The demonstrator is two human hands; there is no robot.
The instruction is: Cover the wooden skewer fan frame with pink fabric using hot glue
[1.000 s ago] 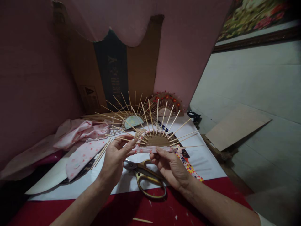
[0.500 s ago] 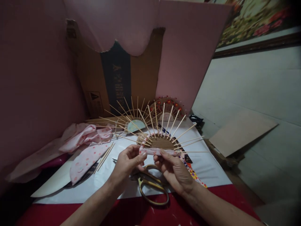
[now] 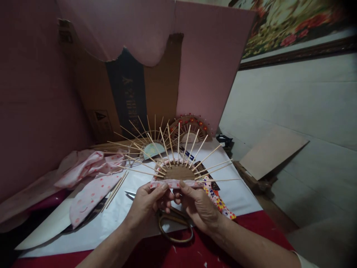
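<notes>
Above the bench [image 3: 247, 197], the fingers of the left hand [image 3: 143, 204] and right hand [image 3: 202, 208] pinch spotted cloth [image 3: 173, 182] folded along the half-round card's [image 3: 178, 173] straight edge, its sticks [image 3: 179, 143] already fanned out, their outer lengths bare and seemingly unworked.

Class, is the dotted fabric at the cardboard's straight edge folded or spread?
Folded: the dotted fabric shows as a narrow band along the cardboard.

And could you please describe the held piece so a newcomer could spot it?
From the torn cardboard, look down to the left hand and right hand. They pinch a half-disc fanned with sticks; unlike the green-centred fan and red-flowered fan behind, its face is bare brown, its near edge pink spotted cloth.
</notes>
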